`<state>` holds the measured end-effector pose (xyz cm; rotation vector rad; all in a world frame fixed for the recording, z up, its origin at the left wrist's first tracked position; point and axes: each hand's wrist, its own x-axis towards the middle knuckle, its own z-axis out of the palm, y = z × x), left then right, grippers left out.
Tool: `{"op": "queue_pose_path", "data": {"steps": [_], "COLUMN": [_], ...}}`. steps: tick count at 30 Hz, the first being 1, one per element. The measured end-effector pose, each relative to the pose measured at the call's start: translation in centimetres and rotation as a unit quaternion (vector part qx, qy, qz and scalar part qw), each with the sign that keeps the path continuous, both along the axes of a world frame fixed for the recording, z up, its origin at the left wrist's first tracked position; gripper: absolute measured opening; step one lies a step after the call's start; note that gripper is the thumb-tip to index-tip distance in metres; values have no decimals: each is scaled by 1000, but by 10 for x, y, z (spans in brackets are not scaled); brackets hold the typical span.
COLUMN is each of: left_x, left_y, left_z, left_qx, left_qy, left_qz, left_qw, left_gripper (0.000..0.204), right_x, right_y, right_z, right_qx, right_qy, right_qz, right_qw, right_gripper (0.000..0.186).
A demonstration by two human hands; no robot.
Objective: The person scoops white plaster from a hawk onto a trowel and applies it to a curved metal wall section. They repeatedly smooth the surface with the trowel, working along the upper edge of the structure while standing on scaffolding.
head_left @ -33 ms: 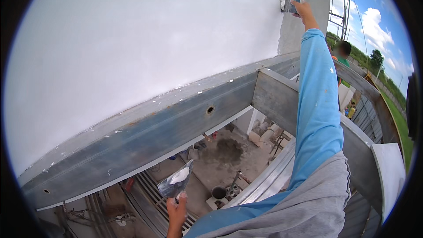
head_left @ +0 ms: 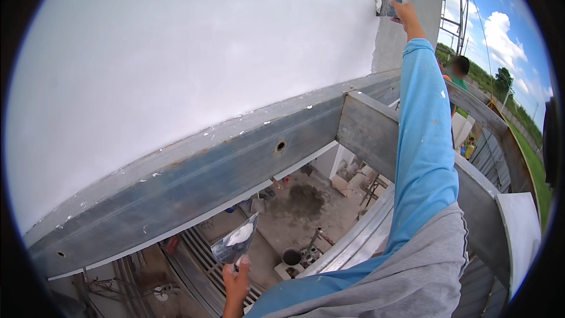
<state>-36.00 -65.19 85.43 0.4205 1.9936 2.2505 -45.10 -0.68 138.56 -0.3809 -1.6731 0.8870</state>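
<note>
A long grey steel beam (head_left: 194,171) stretches diagonally above a work area, its upper ledge dotted with white flecks (head_left: 309,107) and streaked with rusty stains (head_left: 209,151). Well below it, a grey concrete floor (head_left: 341,215) bears a dark, roughly round patch (head_left: 305,201), with pale rubble (head_left: 347,185) strewn near the patch's far side. Nearer the camera, a dark bucket (head_left: 291,256) stands beside light-coloured blocks (head_left: 283,271), while long metal lengths (head_left: 215,253) lie side by side at left, close to a red object (head_left: 171,245) too small to identify
</note>
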Motion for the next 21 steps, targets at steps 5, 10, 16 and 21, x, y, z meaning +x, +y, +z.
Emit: {"op": "queue_pose_path", "data": {"steps": [5,10,16,21], "left_x": [6,8,4,10], "left_y": [3,-14,-44,-72], "left_z": [-2,-2,0,3], "left_qx": [20,-17,-16,4], "left_qy": [-8,-16,18,27], "left_qz": [-7,-16,-36,-38], "left_qw": [1000,1000,999,999], "left_gripper": [25,28,26,25], "right_x": [-9,-21,-33,-39], "right_y": [-31,-86,-165,-273], "right_z": [4,4,2,-10], "right_qx": [60,106,163,196], "right_qy": [-52,-39,-21,15], "right_qz": [-18,-57,-193,-205], "right_qw": [997,992,967,959], "right_gripper": [37,42,49,52]}}
